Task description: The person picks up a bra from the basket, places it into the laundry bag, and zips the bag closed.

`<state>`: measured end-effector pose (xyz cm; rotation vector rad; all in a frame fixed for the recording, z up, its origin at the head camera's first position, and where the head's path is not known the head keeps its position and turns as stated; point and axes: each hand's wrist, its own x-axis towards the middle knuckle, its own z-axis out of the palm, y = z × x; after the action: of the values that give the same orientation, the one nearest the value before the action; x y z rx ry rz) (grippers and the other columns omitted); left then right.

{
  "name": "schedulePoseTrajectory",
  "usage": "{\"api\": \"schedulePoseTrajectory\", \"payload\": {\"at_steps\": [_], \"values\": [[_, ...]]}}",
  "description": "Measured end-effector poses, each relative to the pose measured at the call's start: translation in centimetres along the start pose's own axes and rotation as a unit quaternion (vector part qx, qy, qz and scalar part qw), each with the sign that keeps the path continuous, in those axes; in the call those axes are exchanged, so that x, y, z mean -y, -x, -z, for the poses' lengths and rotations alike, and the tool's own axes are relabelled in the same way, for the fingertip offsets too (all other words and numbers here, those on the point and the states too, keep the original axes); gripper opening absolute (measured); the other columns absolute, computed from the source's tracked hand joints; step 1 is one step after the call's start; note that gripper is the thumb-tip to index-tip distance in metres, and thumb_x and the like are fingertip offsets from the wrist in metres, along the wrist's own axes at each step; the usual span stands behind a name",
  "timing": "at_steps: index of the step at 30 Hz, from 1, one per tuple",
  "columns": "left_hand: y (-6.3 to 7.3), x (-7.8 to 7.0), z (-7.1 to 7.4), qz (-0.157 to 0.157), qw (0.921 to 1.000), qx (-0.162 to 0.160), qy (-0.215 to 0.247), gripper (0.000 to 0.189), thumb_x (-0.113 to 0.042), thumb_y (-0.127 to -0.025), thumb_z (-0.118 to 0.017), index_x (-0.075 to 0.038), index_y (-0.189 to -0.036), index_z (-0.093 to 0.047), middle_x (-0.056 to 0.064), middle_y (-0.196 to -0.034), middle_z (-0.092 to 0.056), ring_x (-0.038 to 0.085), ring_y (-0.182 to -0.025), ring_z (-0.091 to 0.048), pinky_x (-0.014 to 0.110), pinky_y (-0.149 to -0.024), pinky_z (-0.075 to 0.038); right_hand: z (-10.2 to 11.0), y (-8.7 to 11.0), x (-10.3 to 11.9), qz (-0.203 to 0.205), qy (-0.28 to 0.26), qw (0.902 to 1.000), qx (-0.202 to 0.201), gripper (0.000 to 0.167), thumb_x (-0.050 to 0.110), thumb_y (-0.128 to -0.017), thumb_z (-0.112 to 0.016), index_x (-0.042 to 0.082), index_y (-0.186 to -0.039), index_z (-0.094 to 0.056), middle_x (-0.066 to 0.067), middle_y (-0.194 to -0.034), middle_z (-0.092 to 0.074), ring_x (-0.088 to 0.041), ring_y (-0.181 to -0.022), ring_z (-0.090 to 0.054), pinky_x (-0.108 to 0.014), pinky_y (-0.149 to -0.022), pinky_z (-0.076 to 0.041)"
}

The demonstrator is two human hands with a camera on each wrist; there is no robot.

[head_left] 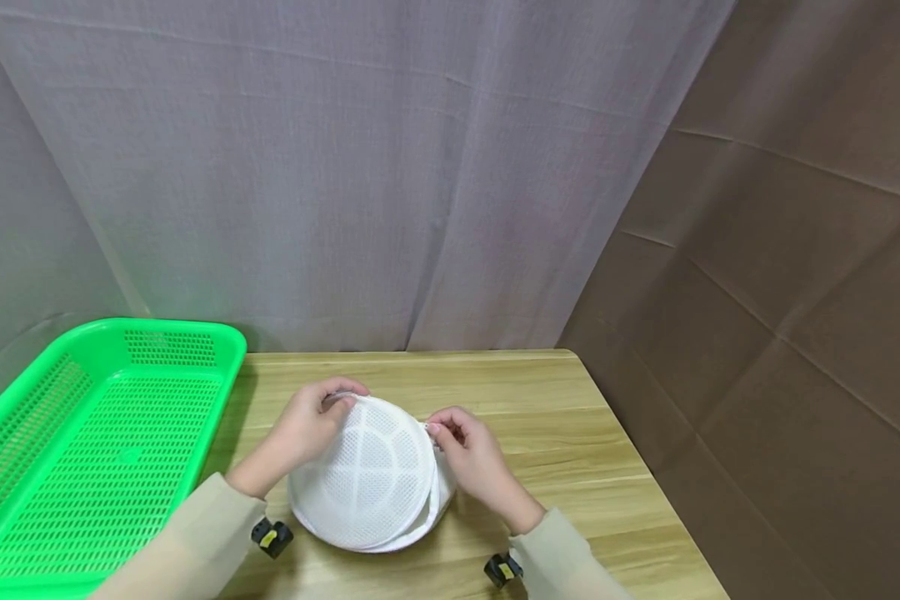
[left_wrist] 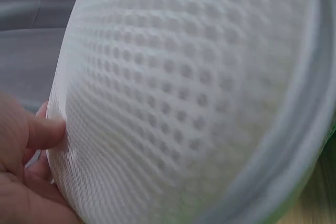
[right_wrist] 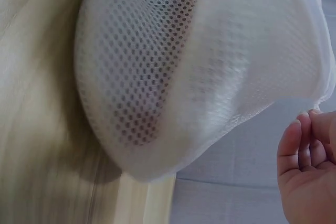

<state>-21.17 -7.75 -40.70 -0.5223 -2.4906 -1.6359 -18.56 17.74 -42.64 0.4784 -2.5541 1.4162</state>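
A round white mesh laundry bag [head_left: 367, 475] is held tilted over the wooden table, its flat mesh face toward me. My left hand [head_left: 311, 425] grips its upper left rim, thumb on the face and fingers behind. In the left wrist view the thumb [left_wrist: 47, 132] presses on the mesh. On the other side, my right hand [head_left: 472, 454] pinches a small bit at the bag's edge band between thumb and fingertips. The right wrist view shows the mesh side [right_wrist: 152, 77] drawn to a point at those fingertips [right_wrist: 307, 121], with a darker patch showing through.
A large green plastic basket [head_left: 228, 367] with slotted walls stands at the left of the wooden table [head_left: 555, 417]. Grey cloth [head_left: 345, 183] hangs behind the table, and a brown cloth wall [head_left: 780, 275] runs along the right side.
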Motion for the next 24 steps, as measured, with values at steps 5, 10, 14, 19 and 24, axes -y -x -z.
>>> {"api": "schedulePoseTrajectory", "payload": {"at_steps": [5, 10, 14, 19, 24], "values": [[0.0, 0.2, 0.7, 0.027, 0.9989, -0.037, -0.005, 0.022, 0.001, -0.093, -0.055, -0.008, -0.107, -0.07, 0.011, -0.114, -0.066, 0.022, -0.099, -0.06, 0.037, -0.083, -0.05, 0.4, 0.0, -0.1, 0.016, 0.026, 0.9994, -0.013, 0.005, 0.013, -0.095, -0.063, 0.015, -0.093, -0.067, 0.008, -0.082, -0.058, -0.011, -0.074, -0.055, -0.025, -0.062, -0.049], [0.0, 0.3, 1.0, 0.034, 0.9993, -0.013, -0.005, 0.02, -0.001, -0.092, -0.057, -0.007, -0.107, -0.069, 0.01, -0.108, -0.067, 0.021, -0.094, -0.058, 0.036, -0.079, -0.048, 0.6, 0.0, -0.3, 0.033, 0.043, 0.9984, -0.017, 0.006, 0.01, -0.095, -0.062, 0.014, -0.092, -0.065, 0.009, -0.083, -0.057, -0.01, -0.076, -0.054, -0.025, -0.064, -0.049], [-0.1, -0.2, 0.9, 0.038, 0.9987, 0.031, -0.017, 0.01, -0.012, -0.091, -0.065, -0.011, -0.1, -0.067, 0.005, -0.105, -0.066, 0.022, -0.101, -0.058, 0.041, -0.087, -0.047, 0.6, 0.0, -0.2, 0.036, 0.046, 0.9981, -0.019, 0.007, 0.008, -0.095, -0.061, 0.013, -0.092, -0.065, 0.009, -0.086, -0.058, -0.01, -0.077, -0.054, -0.025, -0.066, -0.049], [-0.3, -1.1, 0.4, 0.028, 0.9964, 0.065, -0.048, 0.007, -0.019, -0.091, -0.067, -0.012, -0.093, -0.065, 0.002, -0.097, -0.065, 0.021, -0.098, -0.06, 0.042, -0.087, -0.049, 0.3, -0.1, 0.2, 0.04, 0.051, 0.9978, -0.015, 0.008, 0.009, -0.095, -0.061, 0.015, -0.092, -0.065, 0.01, -0.088, -0.058, -0.01, -0.079, -0.054, -0.026, -0.068, -0.049], [-0.6, -1.8, -0.3, -0.004, 0.9938, 0.091, -0.063, 0.01, -0.014, -0.092, -0.065, -0.009, -0.101, -0.066, 0.003, -0.101, -0.066, 0.021, -0.1, -0.06, 0.042, -0.09, -0.048, 0.0, -0.3, 0.6, 0.048, 0.055, 0.9973, -0.013, 0.008, 0.009, -0.095, -0.062, 0.015, -0.092, -0.065, 0.011, -0.086, -0.058, -0.01, -0.08, -0.055, -0.027, -0.07, -0.049]]}}
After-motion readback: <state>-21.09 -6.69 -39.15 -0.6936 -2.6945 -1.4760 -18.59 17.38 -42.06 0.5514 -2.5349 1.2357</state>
